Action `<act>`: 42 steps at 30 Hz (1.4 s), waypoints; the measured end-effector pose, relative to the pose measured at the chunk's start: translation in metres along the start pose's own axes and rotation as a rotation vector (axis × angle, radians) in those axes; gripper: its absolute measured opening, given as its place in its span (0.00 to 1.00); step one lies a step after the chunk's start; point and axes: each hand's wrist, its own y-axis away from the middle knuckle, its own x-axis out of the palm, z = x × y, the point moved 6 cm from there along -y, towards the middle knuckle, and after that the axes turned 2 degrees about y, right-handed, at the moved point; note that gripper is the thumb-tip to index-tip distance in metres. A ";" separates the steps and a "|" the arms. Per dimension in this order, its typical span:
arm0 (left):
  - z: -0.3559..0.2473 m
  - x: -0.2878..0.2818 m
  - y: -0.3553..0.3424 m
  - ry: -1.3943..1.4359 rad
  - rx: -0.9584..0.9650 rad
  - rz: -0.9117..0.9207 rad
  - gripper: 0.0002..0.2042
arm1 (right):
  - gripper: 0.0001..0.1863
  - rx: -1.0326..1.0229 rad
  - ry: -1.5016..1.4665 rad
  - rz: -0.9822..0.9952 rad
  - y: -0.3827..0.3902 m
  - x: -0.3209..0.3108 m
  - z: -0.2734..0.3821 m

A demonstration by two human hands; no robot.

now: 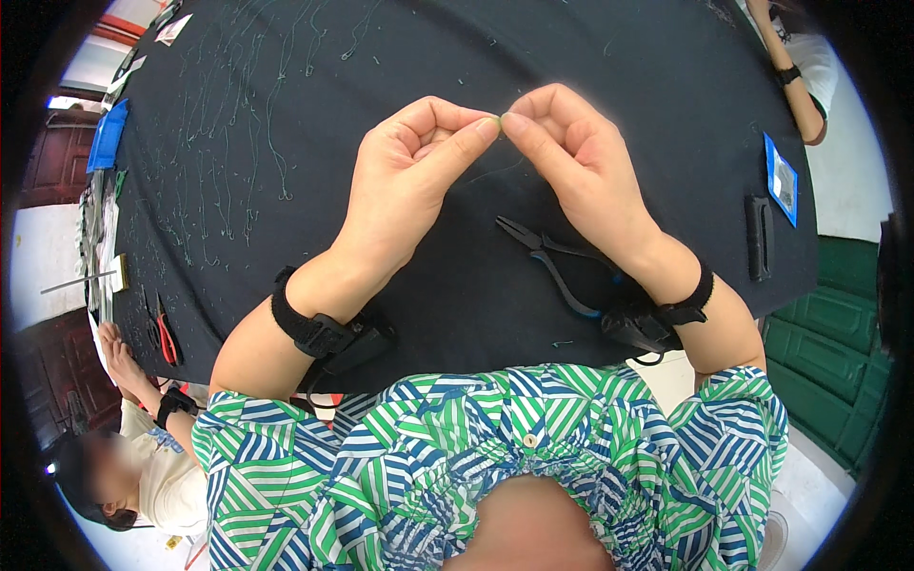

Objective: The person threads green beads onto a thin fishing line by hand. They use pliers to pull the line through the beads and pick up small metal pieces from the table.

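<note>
My left hand point(405, 186) and my right hand point(586, 167) are raised over the dark cloth with fingertips nearly meeting. Each pinches a small bit of thin green thread point(499, 123) between thumb and forefinger; its exact shape is too fine to make out. A faint strand hangs below them. Black pliers with blue trim point(538, 249) lie open on the cloth beneath my right hand, partly hidden by that arm. Both wrists wear black straps with small devices.
The dark-covered table point(390, 48) holds several thin green strands point(276, 114), red-handled tools point(164, 338), blue packets point(783, 179) and a black bar point(759, 238). A co-worker point(143, 457) sits at lower left, hand on the table edge; another person's arm point(800, 105) is at upper right.
</note>
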 end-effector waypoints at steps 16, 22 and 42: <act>0.001 0.000 -0.002 -0.058 0.056 -0.029 0.08 | 0.08 -0.069 0.050 -0.032 -0.001 -0.004 0.000; 0.003 -0.002 -0.003 -0.069 0.074 -0.019 0.07 | 0.07 -0.092 0.049 -0.025 0.000 -0.003 0.001; 0.000 -0.004 -0.002 -0.129 0.072 -0.059 0.08 | 0.07 -0.154 0.122 -0.047 -0.001 -0.009 0.001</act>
